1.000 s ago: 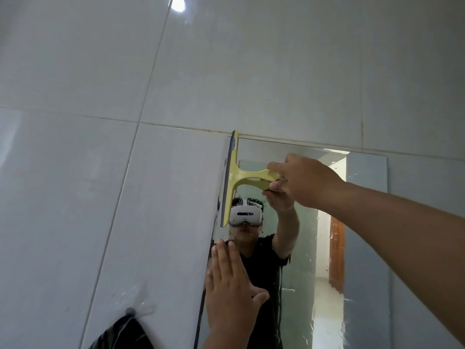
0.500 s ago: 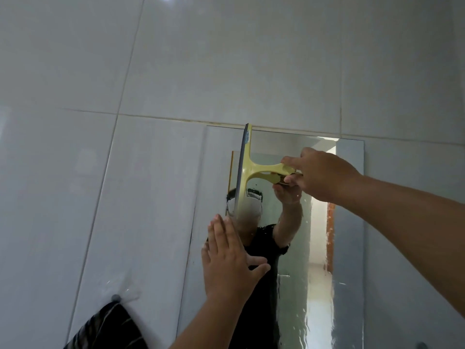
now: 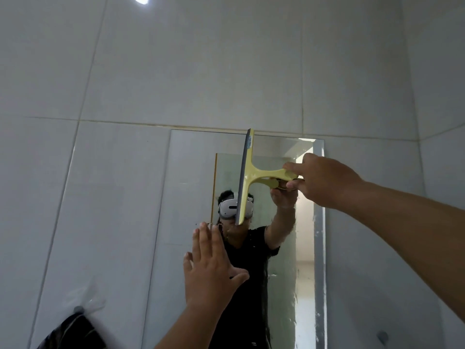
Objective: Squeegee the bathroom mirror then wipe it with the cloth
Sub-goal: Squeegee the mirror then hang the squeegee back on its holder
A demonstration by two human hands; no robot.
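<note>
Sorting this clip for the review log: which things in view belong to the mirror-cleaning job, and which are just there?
Belongs to the job:
- mirror
- yellow squeegee, held by the right hand, blade upright near the mirror's top edge
- left hand, open and flat towards the glass

Just there:
- dark striped fabric hanging from a wall hook
- tiled wall

Tiled wall [image 3: 226,71] of large pale grey tiles, carrying a frameless rectangular mirror [image 3: 191,172] mounted flat against it, top edge just below a horizontal grout line. At lower left, a small round hook [image 3: 78,309] (fixed to the tile) bears a dark striped cloth [image 3: 73,333]. A second small fixing [image 3: 382,336] sits at lower right.
</note>
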